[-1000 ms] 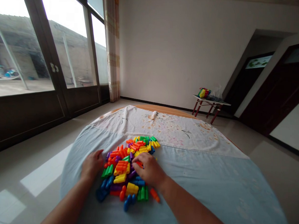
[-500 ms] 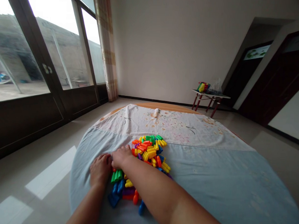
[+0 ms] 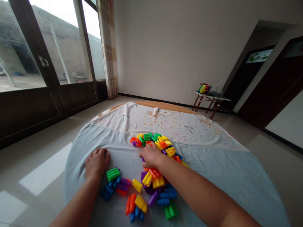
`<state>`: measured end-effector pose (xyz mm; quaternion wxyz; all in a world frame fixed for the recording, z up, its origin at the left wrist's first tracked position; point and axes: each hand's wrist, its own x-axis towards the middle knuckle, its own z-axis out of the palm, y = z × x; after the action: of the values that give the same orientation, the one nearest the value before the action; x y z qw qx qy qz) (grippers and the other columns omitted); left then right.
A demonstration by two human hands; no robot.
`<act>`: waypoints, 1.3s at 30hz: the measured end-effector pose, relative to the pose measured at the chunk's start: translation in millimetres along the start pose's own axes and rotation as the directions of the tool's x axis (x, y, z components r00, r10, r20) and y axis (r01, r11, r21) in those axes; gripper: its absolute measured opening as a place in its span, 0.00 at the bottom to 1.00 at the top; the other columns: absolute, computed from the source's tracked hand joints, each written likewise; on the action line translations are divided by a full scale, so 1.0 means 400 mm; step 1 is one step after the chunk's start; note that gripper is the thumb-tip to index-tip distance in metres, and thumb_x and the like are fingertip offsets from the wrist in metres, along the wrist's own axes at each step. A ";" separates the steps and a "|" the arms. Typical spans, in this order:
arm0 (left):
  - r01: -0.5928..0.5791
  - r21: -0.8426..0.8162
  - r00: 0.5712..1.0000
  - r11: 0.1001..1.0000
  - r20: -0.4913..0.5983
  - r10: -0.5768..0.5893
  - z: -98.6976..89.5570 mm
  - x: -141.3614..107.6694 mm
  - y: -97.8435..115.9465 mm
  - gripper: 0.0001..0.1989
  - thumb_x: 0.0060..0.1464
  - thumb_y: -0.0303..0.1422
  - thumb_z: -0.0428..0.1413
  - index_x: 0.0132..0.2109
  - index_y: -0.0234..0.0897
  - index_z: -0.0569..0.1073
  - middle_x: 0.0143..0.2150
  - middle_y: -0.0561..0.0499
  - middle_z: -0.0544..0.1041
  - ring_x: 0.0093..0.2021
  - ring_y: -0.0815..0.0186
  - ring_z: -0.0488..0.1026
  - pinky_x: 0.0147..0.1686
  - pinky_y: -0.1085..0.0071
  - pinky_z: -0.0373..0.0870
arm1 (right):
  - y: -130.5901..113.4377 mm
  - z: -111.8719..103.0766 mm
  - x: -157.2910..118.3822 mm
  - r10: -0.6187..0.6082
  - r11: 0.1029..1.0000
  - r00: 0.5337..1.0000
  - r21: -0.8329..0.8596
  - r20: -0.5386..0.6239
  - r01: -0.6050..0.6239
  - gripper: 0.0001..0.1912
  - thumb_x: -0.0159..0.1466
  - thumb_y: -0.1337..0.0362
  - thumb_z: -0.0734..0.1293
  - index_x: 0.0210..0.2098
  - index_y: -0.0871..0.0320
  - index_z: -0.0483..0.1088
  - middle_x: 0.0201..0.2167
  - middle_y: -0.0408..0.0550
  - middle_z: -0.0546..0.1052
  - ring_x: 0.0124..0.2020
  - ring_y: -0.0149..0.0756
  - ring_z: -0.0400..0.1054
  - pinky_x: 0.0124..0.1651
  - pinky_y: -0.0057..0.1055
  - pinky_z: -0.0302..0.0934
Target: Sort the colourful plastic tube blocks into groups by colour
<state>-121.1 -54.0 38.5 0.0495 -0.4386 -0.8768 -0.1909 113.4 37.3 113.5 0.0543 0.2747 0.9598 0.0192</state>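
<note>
The plastic blocks (image 3: 151, 173) lie in a loose scatter on the near left part of the round worktop (image 3: 213, 182), which is covered by a pale blue and flowered cloth (image 3: 180, 127). They fall into two groups: a far cluster of orange, green and yellow pieces, and a nearer spread of blue, purple, yellow, orange and green ones.

The right hand (image 3: 151, 155) rests palm down between the groups, fingers curled onto the blocks; whether it grips one I cannot tell. The left hand (image 3: 97, 163) lies flat and open on the cloth, holding nothing, just left of a green block (image 3: 113, 174).

As a judgement, the work looks early: the pieces lie unsorted and nothing built shows.

A small side table (image 3: 208, 97) stands far right by the wall. No readable writing or brand shows.
</note>
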 end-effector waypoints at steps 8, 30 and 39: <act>0.015 0.017 1.000 1.000 0.004 -0.016 0.000 0.005 0.006 0.23 0.54 0.41 0.40 0.48 0.34 0.70 0.51 0.39 0.69 0.51 0.49 0.63 0.48 0.54 0.59 | -0.100 -0.053 -0.037 -0.059 0.982 0.976 0.161 -0.208 0.094 0.17 0.58 0.57 0.64 0.44 0.57 0.70 0.43 0.53 0.73 0.50 0.45 0.62 0.56 0.50 0.47; -0.029 0.036 0.999 0.999 0.018 0.029 -0.007 0.020 -0.012 0.21 0.54 0.39 0.40 0.47 0.36 0.71 0.51 0.40 0.70 0.50 0.50 0.65 0.48 0.56 0.61 | -0.057 0.054 -0.226 -0.017 0.990 0.989 0.136 -0.144 0.037 0.19 0.52 0.58 0.69 0.43 0.58 0.70 0.54 0.57 0.66 0.60 0.55 0.50 0.59 0.59 0.38; -0.077 0.113 0.997 0.991 0.005 0.077 -0.009 0.012 0.006 0.22 0.55 0.38 0.38 0.48 0.35 0.70 0.51 0.39 0.69 0.50 0.49 0.64 0.46 0.56 0.61 | -0.187 0.040 -0.306 -0.372 0.890 0.889 0.167 -0.268 0.423 0.20 0.60 0.48 0.60 0.45 0.52 0.69 0.52 0.49 0.69 0.58 0.45 0.53 0.60 0.54 0.41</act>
<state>-122.4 -50.5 43.7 0.0811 -0.4686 -0.8686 -0.1389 179.4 -90.9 104.2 -0.0844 0.0713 0.9916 -0.0677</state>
